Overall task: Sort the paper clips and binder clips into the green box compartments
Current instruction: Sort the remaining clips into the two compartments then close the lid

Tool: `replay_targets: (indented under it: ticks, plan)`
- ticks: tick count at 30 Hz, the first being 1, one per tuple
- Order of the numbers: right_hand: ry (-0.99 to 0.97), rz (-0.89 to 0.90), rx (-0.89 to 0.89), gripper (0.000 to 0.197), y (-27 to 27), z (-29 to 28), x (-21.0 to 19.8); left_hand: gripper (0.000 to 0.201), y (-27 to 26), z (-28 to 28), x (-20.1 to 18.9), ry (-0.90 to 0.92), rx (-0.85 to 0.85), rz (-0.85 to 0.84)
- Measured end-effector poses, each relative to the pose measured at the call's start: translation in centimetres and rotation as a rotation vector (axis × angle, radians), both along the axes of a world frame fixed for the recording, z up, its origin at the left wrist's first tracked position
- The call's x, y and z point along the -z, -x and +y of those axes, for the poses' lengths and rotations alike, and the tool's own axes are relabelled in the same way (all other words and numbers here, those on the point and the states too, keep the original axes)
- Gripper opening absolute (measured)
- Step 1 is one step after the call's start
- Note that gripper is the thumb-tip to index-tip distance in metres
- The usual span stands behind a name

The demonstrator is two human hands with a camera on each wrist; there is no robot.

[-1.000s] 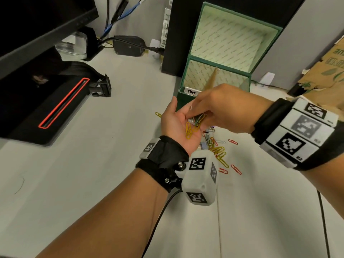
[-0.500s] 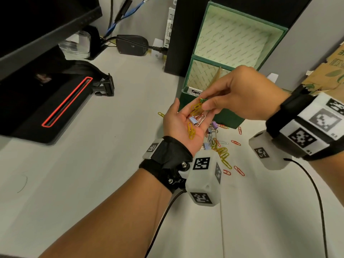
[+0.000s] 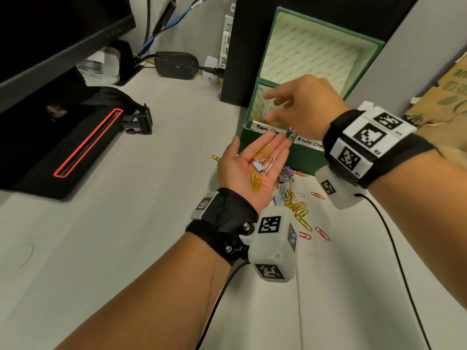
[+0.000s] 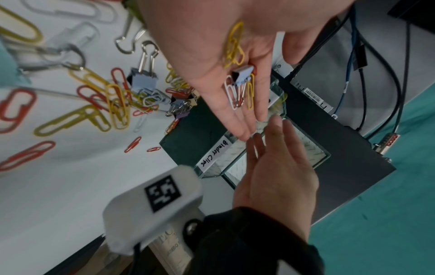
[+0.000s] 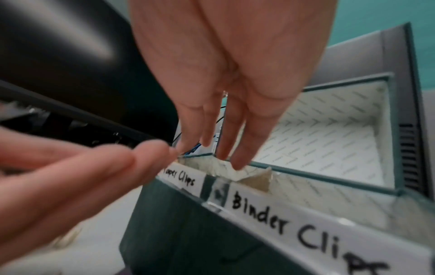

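The right hand (image 3: 300,107) is hovering with loose, empty fingers over the green box (image 3: 300,157) at the bench's far edge. The left hand (image 3: 249,168), flat, is carrying paper clips (image 3: 255,179) and one binder clip (image 3: 258,165); tilting could spill them.

White desk (image 3: 126,248) strewn with loose paper clips (image 3: 300,210) and binder clips (image 3: 286,171) beside a green box (image 3: 303,160); black power adapter (image 3: 177,65) and cardboard (image 3: 442,97) at the back.
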State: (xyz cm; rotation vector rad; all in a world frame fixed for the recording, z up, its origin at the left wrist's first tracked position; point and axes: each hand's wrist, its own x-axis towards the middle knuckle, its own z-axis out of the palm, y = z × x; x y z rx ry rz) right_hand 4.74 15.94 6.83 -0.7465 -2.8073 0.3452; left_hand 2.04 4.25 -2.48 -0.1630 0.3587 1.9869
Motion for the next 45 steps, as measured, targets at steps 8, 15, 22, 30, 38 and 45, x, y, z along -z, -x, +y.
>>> replay_targets:
  ticks: [8, 15, 22, 30, 38, 45]
  plan:
    - [-0.16, -0.336, -0.291, 0.016, -2.9, -3.4, -0.4, 0.06, 0.0, 0.1, 0.3, -0.009, -0.043, 0.037]
    - [-0.344, -0.455, -0.319, 0.022, -3.5, -3.4, 0.1, 0.061, -0.8, 0.0, -0.2, -0.005, -0.026, 0.096]
    - [-0.089, -0.185, -0.296, 0.016, -5.0, -2.5, -0.1, 0.063, -0.5, -0.1, -0.3, -0.007, -0.048, 0.057]
    - [-0.067, 0.324, 0.061, 0.016, -5.8, 1.5, -1.7, 0.062, -0.1, 0.0, 0.0, -0.023, -0.02, 0.01]
    - [-0.079, -0.001, 0.171, 0.02, -5.8, 3.5, 0.4, 0.063, -0.1, 0.0, 0.1, -0.009, -0.006, 0.042]
    - [-0.064, -0.103, -0.357, 0.032, -5.9, -3.3, 0.2, 0.064, -0.2, 0.3, 0.3, -0.043, -0.005, 0.108]
